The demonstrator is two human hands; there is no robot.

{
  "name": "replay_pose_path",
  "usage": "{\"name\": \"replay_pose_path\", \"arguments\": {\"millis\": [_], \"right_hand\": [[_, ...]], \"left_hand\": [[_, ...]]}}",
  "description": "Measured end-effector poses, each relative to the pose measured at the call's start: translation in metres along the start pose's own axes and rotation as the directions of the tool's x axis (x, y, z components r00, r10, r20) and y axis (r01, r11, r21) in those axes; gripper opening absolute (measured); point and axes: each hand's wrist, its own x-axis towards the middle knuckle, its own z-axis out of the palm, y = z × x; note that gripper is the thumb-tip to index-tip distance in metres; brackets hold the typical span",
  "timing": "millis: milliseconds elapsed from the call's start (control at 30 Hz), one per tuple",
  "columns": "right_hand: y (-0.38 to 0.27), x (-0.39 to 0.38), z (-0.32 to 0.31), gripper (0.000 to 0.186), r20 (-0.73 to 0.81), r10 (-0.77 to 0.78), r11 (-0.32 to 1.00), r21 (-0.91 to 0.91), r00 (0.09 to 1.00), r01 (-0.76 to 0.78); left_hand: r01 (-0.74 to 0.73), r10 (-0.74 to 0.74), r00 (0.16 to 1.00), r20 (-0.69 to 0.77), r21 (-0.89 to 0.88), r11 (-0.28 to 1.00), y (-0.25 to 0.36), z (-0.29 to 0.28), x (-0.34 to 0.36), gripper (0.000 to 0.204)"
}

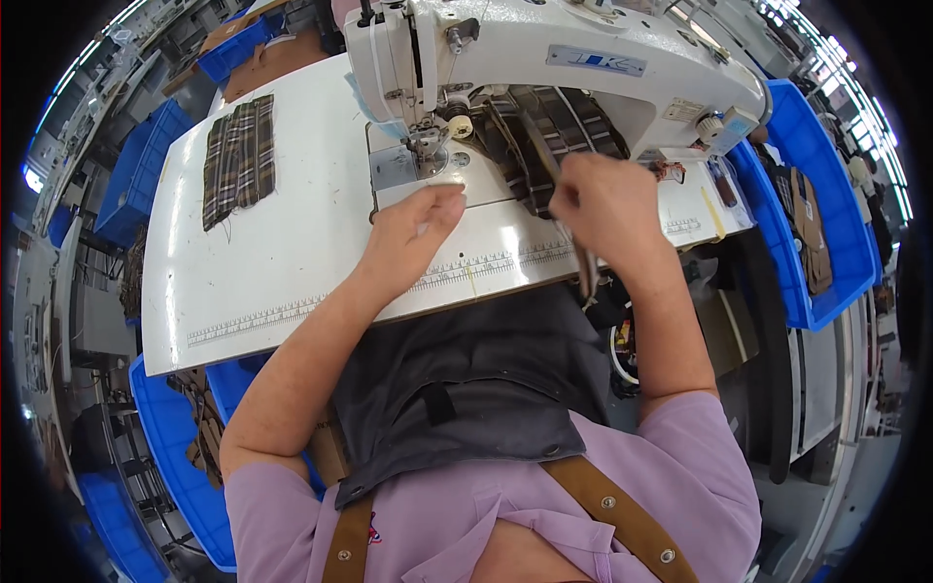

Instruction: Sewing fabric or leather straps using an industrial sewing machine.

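A white sewing machine [593,58] stands on the white table, its presser foot and needle area [426,146] low over a metal plate. My left hand [413,238] rests at the table just in front of the presser foot, fingers loosely bent and apart from the thumb, with no cloth visible in it. Under the machine arm lie dark plaid cloth pieces [525,146] with brown, grey and white stripes. My right hand [612,209] is closed at their near edge, gripping a narrow strip of cloth [585,267] that hangs over the table's front edge; its fingertips are partly hidden.
Another plaid cloth piece [240,160] lies flat at the table's left. A ruler scale [292,311] runs along the front edge. Blue bins stand at the right [826,301], the left [141,180] and lower left [180,486], some holding brown cloth pieces.
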Motion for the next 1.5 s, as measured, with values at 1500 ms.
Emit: {"name": "replay_pose_path", "arguments": {"millis": [1500], "right_hand": [[-0.028,0.046,0.111,0.057,0.035,-0.407,0.88,0.282,0.913,0.381]], "left_hand": [[-0.138,0.208,0.977,-0.052,0.591,0.795,-0.031,-0.04,0.013,0.051]]}}
